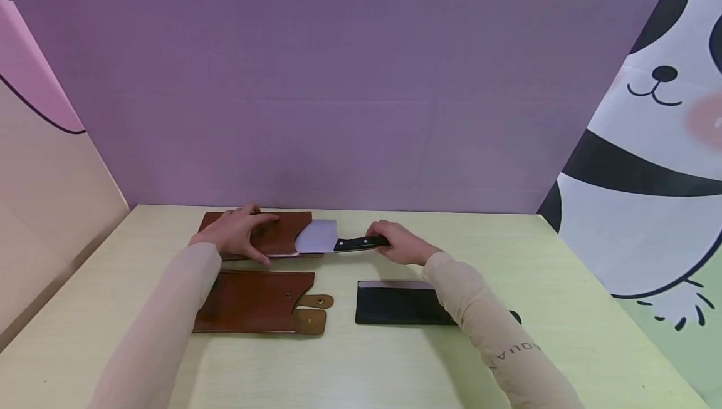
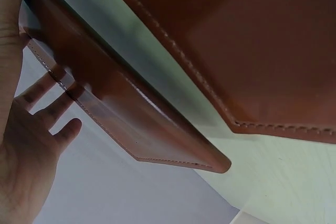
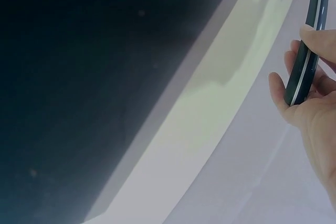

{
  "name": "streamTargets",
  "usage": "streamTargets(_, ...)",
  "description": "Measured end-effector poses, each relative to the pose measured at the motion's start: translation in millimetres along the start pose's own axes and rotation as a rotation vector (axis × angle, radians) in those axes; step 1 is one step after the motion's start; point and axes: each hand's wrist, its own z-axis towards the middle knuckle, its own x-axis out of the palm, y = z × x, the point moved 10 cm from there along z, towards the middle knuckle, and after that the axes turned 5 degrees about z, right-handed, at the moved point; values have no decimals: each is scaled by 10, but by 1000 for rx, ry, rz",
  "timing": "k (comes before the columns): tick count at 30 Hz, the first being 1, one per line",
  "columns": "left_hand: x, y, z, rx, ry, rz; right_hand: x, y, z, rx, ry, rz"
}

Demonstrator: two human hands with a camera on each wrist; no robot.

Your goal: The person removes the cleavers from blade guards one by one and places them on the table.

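At the back of the table lies a brown leather cleaver sheath (image 1: pixel 284 233), with part of a cleaver's wide blade (image 1: pixel 317 237) showing at its right end. My left hand (image 1: pixel 239 232) spans this sheath and holds it, thumb at the near edge and fingers toward the far edge. My right hand (image 1: pixel 399 243) grips the cleaver's black riveted handle (image 1: pixel 355 244) near its butt; the right wrist view shows the thumb and fingers around the handle (image 3: pixel 304 72). How deep the blade sits is hidden by the leather.
A second brown sheath (image 1: pixel 254 301) with snap straps lies in front, partly under my left sleeve. Below my right forearm rests another cleaver with a dark blade (image 1: pixel 395 304), its handle mostly covered by the sleeve. A purple backdrop (image 1: pixel 338 114) stands along the table's rear edge.
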Motion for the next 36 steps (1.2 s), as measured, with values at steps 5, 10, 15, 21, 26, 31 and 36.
streamTargets(5,-10,13,-20,12,-6,-4,-20,-36,-16,18,-4,11)
streamTargets(10,-15,44,-35,24,-17,3,-54,-54,-47,8,-14,21)
streamTargets(15,-37,65,-79,37,-32,8,-79,-81,-92,1,-18,15)
streamTargets(21,-49,78,-110,47,-44,11,-120,-107,-141,25,-17,21)
streamTargets(26,-40,92,-123,47,-45,7,-153,-121,-181,28,-23,17)
streamTargets(31,-29,127,-126,36,-46,12,-187,-150,-225,27,-33,12)
streamTargets(36,-39,142,-144,35,-50,24,-215,-181,-264,24,-40,15)
